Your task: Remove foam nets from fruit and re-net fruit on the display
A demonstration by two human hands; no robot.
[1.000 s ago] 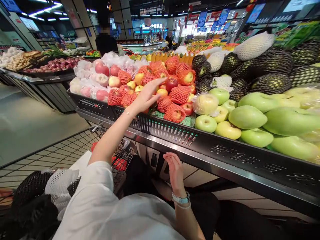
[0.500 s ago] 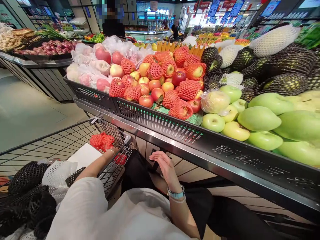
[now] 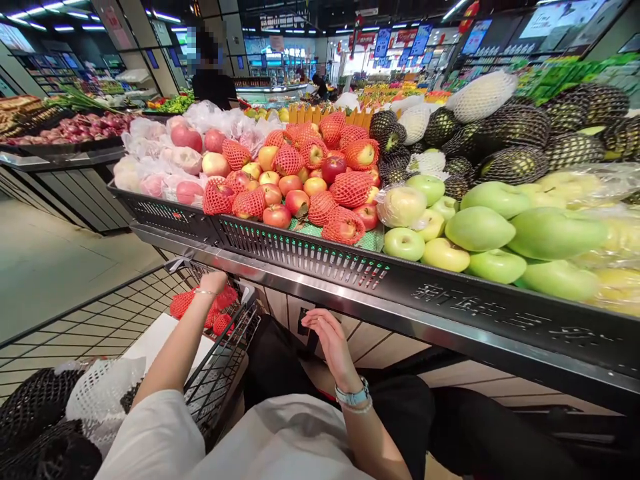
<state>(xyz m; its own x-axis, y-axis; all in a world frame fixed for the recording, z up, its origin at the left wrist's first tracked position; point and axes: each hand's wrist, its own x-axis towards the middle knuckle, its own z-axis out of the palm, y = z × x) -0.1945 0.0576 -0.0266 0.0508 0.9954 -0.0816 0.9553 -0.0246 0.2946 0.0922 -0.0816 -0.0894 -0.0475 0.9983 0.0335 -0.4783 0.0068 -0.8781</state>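
My left hand (image 3: 214, 282) is raised over the far end of the shopping cart (image 3: 120, 293), just above apples in red foam nets (image 3: 223, 325) lying there. Its back faces me, so its fingers and anything in them are hidden. My right hand (image 3: 327, 333) hovers before my body with nothing in it, fingers loosely stretched out and a watch on the wrist. Beyond both hands, a black display bin holds loose red apples (image 3: 277, 215) and others in red nets (image 3: 345, 225).
Green apples (image 3: 404, 244) and dark-netted melons (image 3: 513, 163) fill the right of the stand. A metal rail (image 3: 300, 282) runs along its front. Inside the cart lie a white board (image 3: 150, 340) and items in black and white nets (image 3: 103, 393). A person (image 3: 213, 83) stands at the back.
My left hand has come up from among the netted apples in the cart to above them. My right hand has stayed nearly still. The view has turned slightly to the right.
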